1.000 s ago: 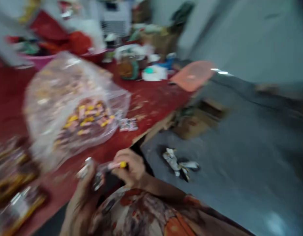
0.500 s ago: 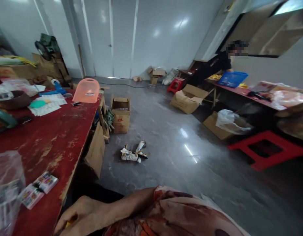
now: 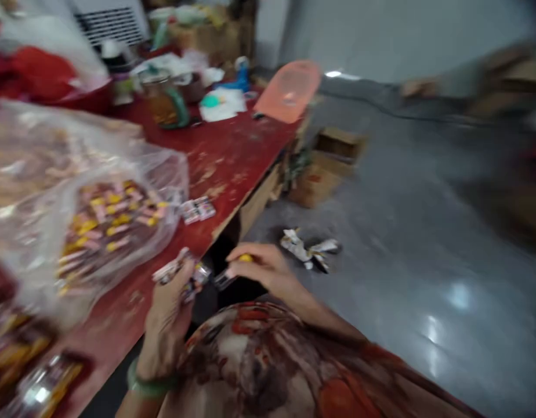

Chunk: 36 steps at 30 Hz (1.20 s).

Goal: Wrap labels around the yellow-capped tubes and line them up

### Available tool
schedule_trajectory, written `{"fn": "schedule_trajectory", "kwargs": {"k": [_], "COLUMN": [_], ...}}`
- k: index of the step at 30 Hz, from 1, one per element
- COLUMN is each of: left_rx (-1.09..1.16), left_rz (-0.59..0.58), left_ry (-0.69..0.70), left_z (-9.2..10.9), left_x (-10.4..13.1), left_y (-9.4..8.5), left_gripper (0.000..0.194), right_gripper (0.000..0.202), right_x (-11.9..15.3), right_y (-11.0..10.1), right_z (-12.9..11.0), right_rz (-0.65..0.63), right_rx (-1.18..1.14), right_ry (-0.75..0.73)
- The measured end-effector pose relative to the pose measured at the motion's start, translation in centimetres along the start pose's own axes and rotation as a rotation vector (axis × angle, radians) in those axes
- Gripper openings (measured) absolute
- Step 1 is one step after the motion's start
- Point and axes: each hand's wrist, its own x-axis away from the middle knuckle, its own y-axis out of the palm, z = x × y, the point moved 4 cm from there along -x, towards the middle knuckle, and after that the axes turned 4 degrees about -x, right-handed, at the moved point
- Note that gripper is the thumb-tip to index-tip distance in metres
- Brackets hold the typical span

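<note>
Near the edge of the red table [image 3: 233, 159], my left hand [image 3: 170, 316] is wrapped round several small printed packs [image 3: 170, 270]. My right hand [image 3: 268, 270] is to its right, thumb and fingers pinched on a small piece with a yellow end [image 3: 246, 258]; its pale and clear parts point toward the left hand. A small gap parts the two hands. An open plastic bag [image 3: 115, 226] of small pink and yellow pieces lies on the table to the left. Two printed packs [image 3: 198, 209] rest beside the bag. The picture is blurred by motion.
An orange plastic board [image 3: 289, 93], papers [image 3: 224, 104] and a jar [image 3: 163, 101] are toward the table's far end. Wrapped packs [image 3: 50, 386] lie at lower left. A cardboard box [image 3: 324, 174] and white scraps [image 3: 309, 249] are on the floor.
The view has swung left, bringing the bag of pieces into sight. My left hand has come into view with packs in it, and my right hand now shows near it, pinching the yellow-ended piece.
</note>
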Motion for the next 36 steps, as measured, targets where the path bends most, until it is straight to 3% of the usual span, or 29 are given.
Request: {"fn": "schedule_trajectory", "kwargs": {"k": [1,4,9,20,28,36], "left_rx": [0.034,0.12,0.21,0.337,0.406,0.42], "left_rz": [0.068,0.043,-0.058,-0.046,-0.013,-0.039], "left_ry": [0.035,0.028,-0.067,-0.195,-0.181,-0.202], "left_z": [0.0,-0.4,-1.0,-1.6,-1.6,-1.3], "left_x": [-0.2,-1.2,-1.3,-1.4,-1.7,-1.8], "left_y": [-0.3,-0.4,-0.5,-1.1,-1.4,-1.8], "left_gripper": [0.039,0.037,0.032,0.032,0.021,0.017], "right_gripper": [0.012,0.012,0.013,0.027,0.029,0.035], "right_x": [0.0,0.1,0.5,0.7,1.1,0.6], "right_y": [-0.6,-1.4,0.4,2.6,2.6,2.6], "right_z": [0.0,0.7,0.6,-0.8,-0.9,-0.6], "right_rz": [0.033,0.079,0.106,0.193,0.257,0.195], "right_rx": [0.02,-0.003,0.006,0.451,0.565,0.504], "right_ry": [-0.053,-0.201,-0.452,-0.793,-0.839,-0.885]}}
